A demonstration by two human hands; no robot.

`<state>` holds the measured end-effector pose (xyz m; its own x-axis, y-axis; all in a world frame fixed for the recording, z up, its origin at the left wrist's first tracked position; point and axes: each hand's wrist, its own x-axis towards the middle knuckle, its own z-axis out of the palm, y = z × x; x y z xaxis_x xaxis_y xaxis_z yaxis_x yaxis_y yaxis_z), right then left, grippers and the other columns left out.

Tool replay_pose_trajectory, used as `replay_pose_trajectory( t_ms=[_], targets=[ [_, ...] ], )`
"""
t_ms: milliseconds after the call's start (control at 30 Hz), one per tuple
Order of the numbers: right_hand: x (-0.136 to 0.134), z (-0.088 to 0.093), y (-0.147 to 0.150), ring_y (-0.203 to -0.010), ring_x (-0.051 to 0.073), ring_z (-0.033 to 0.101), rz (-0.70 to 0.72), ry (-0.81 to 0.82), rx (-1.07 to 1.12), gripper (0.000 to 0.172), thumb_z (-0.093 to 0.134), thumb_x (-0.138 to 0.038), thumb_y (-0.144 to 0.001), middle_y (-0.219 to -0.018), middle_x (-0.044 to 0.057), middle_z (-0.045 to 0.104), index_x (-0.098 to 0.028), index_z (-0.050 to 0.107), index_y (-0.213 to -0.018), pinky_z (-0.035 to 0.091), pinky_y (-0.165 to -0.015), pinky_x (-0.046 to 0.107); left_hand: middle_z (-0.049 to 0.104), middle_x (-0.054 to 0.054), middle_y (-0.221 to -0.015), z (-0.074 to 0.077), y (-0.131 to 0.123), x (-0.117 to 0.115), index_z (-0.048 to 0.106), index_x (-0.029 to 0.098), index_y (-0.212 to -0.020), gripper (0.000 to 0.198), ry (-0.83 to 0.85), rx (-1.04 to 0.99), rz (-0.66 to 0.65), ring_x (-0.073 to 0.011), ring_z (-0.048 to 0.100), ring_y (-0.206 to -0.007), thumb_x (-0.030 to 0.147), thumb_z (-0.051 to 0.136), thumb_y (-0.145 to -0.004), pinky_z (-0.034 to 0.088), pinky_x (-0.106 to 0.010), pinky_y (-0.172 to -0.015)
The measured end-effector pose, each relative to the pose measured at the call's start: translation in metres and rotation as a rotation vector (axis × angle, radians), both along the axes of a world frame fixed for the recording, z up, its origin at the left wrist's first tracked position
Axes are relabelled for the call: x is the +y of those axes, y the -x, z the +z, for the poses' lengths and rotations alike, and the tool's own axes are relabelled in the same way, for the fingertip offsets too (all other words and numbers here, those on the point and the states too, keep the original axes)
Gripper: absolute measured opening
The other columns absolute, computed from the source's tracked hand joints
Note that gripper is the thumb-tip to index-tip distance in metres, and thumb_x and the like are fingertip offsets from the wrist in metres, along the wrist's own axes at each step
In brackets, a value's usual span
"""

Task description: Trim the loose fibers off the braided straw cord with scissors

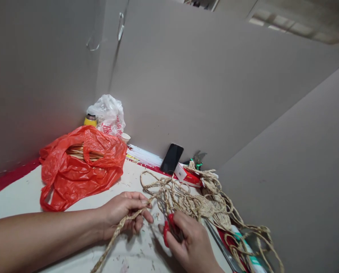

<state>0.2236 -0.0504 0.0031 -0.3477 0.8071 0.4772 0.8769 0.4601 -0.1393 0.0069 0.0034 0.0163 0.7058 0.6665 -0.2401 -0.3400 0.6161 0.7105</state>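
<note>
While my left hand (118, 206) pinches the braided cord (120, 224) between thumb and fingers at the lower centre of the frame, my right hand (190, 242), just beside it, is curled around the red handles of the scissors (166, 233). The cord slants from the bottom edge up through my left fingers towards the heap of rope (199, 204) right of centre.

The length I hold is already plaited, and much of the heap looks coiled. Small scraps lie about the white tabletop (133, 176), so I judge some trimming is done. How much remains I can't count: the loops at the lower right hang loose, and I see no finished end on the piece in my hand.

The scissor blades blur into the rope, so I can't tell whether they touch a strand. My right fingertips are mostly hidden, and the cord's near end is cut off by the frame. At the left, the red plastic bag (84, 185) shows only a few pale strips (80, 151) through its opening.
</note>
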Motion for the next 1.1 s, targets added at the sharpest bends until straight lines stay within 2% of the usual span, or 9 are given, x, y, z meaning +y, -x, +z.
replay_pose_trajectory(
  t_ms=[100, 233, 567, 767, 1100],
  targets=[
    [-0.0028, 0.0018, 0.0045, -0.056, 0.014, 0.044, 0.009, -0.063, -0.091, 0.018, 0.058, -0.025, -0.076, -0.062, -0.001, 0.049, -0.021, 0.044, -0.065, 0.027, -0.055, 0.026, 0.068, -0.004, -0.062, 0.0019, 0.0000, 0.0007, 0.053, 0.015, -0.079, 0.025, -0.036, 0.029, 0.121, -0.0071, 0.051, -0.034, 0.030, 0.071, -0.069, 0.033, -0.014, -0.033],
    [-0.0039, 0.0006, 0.0053, -0.060, 0.017, 0.043, -0.024, -0.106, -0.141, 0.015, 0.062, -0.028, -0.075, -0.066, 0.001, 0.053, -0.021, 0.050, -0.069, 0.027, -0.060, 0.029, 0.069, -0.005, -0.064, 0.0013, 0.0003, 0.0006, 0.055, 0.013, -0.085, 0.021, -0.057, 0.056, 0.163, -0.0059, 0.050, -0.035, 0.027, 0.067, -0.074, 0.034, -0.014, -0.034],
    [-0.0019, 0.0004, 0.0102, -0.063, 0.019, 0.045, -0.057, -0.114, -0.149, 0.015, 0.059, -0.030, -0.079, -0.067, 0.003, 0.055, -0.019, 0.056, -0.070, 0.030, -0.067, 0.032, 0.071, -0.007, -0.068, -0.0038, 0.0013, 0.0016, 0.062, 0.009, -0.097, 0.025, -0.028, 0.080, 0.093, -0.0064, 0.052, -0.035, 0.025, 0.064, -0.078, 0.036, -0.014, -0.033],
    [-0.0013, -0.0002, 0.0105, -0.061, 0.018, 0.044, -0.053, -0.104, -0.119, 0.016, 0.060, -0.028, -0.077, -0.063, 0.001, 0.053, -0.020, 0.053, -0.066, 0.028, -0.065, 0.031, 0.071, -0.008, -0.069, -0.0047, 0.0020, 0.0016, 0.062, 0.007, -0.103, 0.027, 0.000, 0.059, 0.063, -0.0071, 0.052, -0.035, 0.022, 0.061, -0.081, 0.035, -0.015, -0.032],
    [-0.0015, -0.0066, 0.0081, -0.058, 0.015, 0.041, -0.045, -0.071, -0.098, 0.020, 0.055, -0.029, -0.082, -0.062, 0.000, 0.052, -0.020, 0.052, -0.064, 0.026, -0.062, 0.029, 0.066, -0.004, -0.067, 0.0000, 0.0015, 0.0008, 0.061, 0.009, -0.109, 0.027, -0.015, -0.029, 0.044, -0.0049, 0.046, -0.036, 0.019, 0.057, -0.084, 0.037, -0.016, -0.035]
  ],
)
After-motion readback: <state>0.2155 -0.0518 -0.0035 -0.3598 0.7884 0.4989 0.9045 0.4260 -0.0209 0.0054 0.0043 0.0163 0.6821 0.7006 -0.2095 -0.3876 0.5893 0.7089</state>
